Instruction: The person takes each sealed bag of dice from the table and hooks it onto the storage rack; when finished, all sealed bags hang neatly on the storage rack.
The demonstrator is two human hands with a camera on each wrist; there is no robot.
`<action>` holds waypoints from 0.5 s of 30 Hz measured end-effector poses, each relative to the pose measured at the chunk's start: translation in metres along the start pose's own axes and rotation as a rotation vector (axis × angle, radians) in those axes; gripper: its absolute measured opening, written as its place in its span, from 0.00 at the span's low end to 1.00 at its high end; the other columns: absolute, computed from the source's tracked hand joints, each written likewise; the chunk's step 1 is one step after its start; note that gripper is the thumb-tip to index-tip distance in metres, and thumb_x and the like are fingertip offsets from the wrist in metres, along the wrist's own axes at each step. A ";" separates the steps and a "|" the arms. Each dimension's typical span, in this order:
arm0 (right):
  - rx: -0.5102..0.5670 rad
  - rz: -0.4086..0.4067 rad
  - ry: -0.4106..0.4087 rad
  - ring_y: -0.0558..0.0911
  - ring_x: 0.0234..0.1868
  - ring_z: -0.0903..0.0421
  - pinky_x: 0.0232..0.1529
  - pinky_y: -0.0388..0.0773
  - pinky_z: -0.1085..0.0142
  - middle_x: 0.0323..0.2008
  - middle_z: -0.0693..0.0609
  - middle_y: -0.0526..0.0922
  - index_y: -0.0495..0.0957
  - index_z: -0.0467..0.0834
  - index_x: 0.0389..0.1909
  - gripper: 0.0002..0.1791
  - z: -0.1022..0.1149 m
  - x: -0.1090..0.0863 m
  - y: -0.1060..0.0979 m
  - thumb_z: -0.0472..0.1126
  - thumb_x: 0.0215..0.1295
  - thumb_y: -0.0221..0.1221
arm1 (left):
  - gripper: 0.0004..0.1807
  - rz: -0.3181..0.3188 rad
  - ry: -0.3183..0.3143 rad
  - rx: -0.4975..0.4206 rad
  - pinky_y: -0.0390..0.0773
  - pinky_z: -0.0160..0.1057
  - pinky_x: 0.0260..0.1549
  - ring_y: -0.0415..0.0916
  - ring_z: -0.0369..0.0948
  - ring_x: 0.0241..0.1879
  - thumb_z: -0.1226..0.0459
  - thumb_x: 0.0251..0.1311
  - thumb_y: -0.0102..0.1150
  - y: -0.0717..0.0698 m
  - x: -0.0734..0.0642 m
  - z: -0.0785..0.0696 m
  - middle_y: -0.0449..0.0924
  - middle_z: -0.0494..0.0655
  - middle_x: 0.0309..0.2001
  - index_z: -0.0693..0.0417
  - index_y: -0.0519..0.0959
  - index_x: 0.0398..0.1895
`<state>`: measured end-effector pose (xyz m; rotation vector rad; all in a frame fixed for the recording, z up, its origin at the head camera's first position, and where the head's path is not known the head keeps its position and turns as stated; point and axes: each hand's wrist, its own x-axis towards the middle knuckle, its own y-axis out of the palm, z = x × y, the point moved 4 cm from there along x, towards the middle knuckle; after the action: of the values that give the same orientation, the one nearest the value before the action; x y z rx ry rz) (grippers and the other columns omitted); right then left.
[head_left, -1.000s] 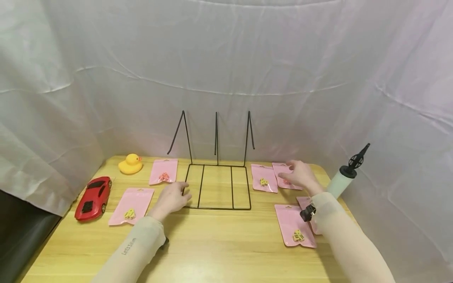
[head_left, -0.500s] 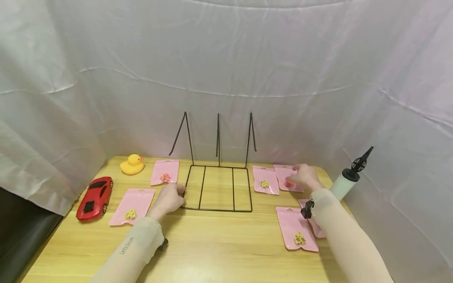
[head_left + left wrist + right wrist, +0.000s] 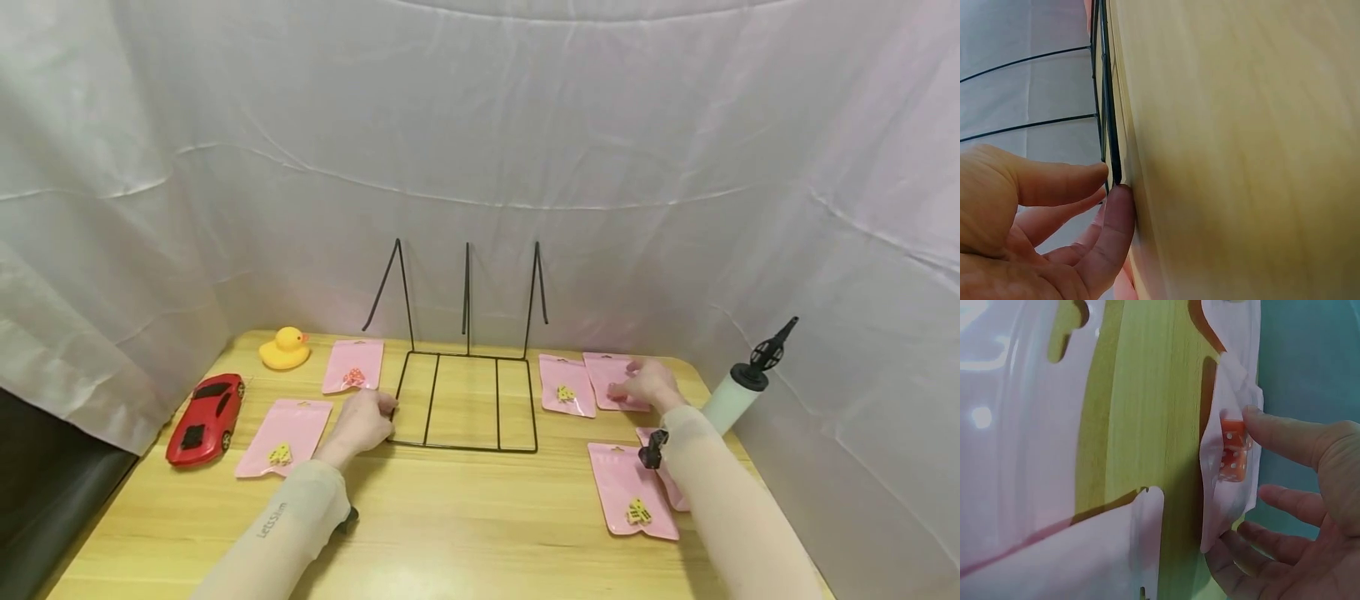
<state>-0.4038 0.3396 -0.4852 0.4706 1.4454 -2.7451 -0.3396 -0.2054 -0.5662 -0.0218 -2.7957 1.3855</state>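
Observation:
In the head view my left hand (image 3: 362,422) is at the left side of a black wire rack (image 3: 498,404) that stands on the table. Its thumb and a finger pinch the front corner of the rack's base wire (image 3: 1112,125), seen in the left wrist view. My right hand (image 3: 651,384) reaches over a pink zip bag (image 3: 600,368) at the back right. There the thumb touches the bag over its red dice (image 3: 1232,450), while the other fingers are spread, one at the bag's edge. The bag lies on the table.
More pink bags with dice lie around: one (image 3: 558,367) beside the right hand's bag, one (image 3: 618,475) in front, one partly under the right forearm, two at left. A yellow rubber duck (image 3: 285,350), red toy car (image 3: 206,421) and hand pump (image 3: 731,400) stand at the sides.
The whole scene has shifted slightly right and down in view. My right hand has lowered onto the bag, its thumb now over the dice. My left fingers have closed in on the rack's base.

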 end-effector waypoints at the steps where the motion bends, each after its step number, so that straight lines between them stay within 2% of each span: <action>1: 0.006 -0.003 0.002 0.76 0.65 0.34 0.74 0.73 0.35 0.75 0.28 0.75 0.72 0.34 0.78 0.45 -0.002 0.001 0.000 0.52 0.68 0.76 | 0.30 -0.001 0.001 0.002 0.86 0.58 0.64 0.88 0.54 0.61 0.70 0.47 0.72 0.001 0.000 0.000 0.95 0.51 0.55 0.53 0.92 0.60; 9: 0.077 -0.054 0.032 0.76 0.67 0.33 0.78 0.72 0.37 0.76 0.28 0.74 0.74 0.35 0.76 0.44 -0.011 0.002 -0.001 0.49 0.66 0.79 | 0.29 0.001 0.003 0.005 0.86 0.59 0.65 0.89 0.55 0.61 0.70 0.48 0.71 0.002 0.001 0.001 0.95 0.50 0.55 0.53 0.92 0.59; 12: 0.111 -0.076 0.016 0.76 0.66 0.34 0.77 0.73 0.39 0.73 0.29 0.76 0.75 0.34 0.75 0.42 -0.008 0.000 -0.003 0.46 0.66 0.79 | 0.28 0.007 -0.002 -0.002 0.86 0.59 0.65 0.89 0.55 0.61 0.70 0.49 0.71 0.000 0.001 0.002 0.95 0.50 0.55 0.52 0.92 0.59; 15: 0.113 -0.111 -0.034 0.77 0.64 0.35 0.73 0.77 0.42 0.71 0.28 0.78 0.77 0.33 0.74 0.39 -0.002 -0.004 -0.007 0.43 0.65 0.78 | 0.28 0.013 -0.011 -0.018 0.86 0.59 0.65 0.89 0.54 0.61 0.70 0.49 0.70 -0.001 0.001 0.001 0.95 0.50 0.54 0.52 0.93 0.59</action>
<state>-0.4003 0.3445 -0.4799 0.3536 1.3537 -2.9176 -0.3409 -0.2074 -0.5659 -0.0338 -2.8220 1.3669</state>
